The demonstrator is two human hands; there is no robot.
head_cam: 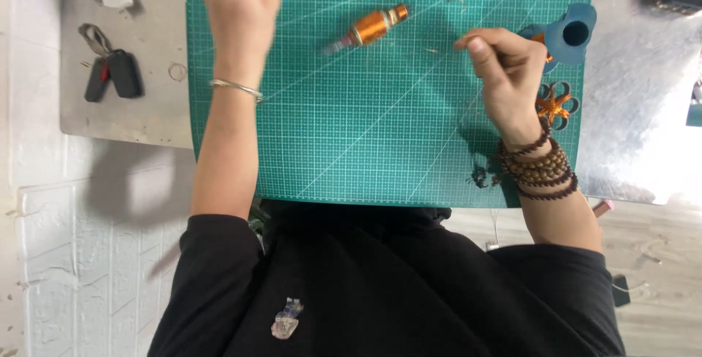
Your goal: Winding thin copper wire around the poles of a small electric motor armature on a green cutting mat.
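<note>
Both hands are raised over the green mat [409, 130]. Left hand [238, 2], in the upper left of the frame, has its fingers curled together, though whether they pinch anything cannot be told. Right hand [504, 72], at right centre, is closed in a pinch on a fine copper wire [463, 38], barely visible. Such wire is probably light, springy and easily kinked, best held near its end between fingertips. Between the hands, at upper centre, lies a copper spool [371, 27]. Beside the right hand sit a blue tool [574, 32] and a wire flower [556, 105]. Keys [110, 72] rest at far left on the worktop [629, 108].
</note>
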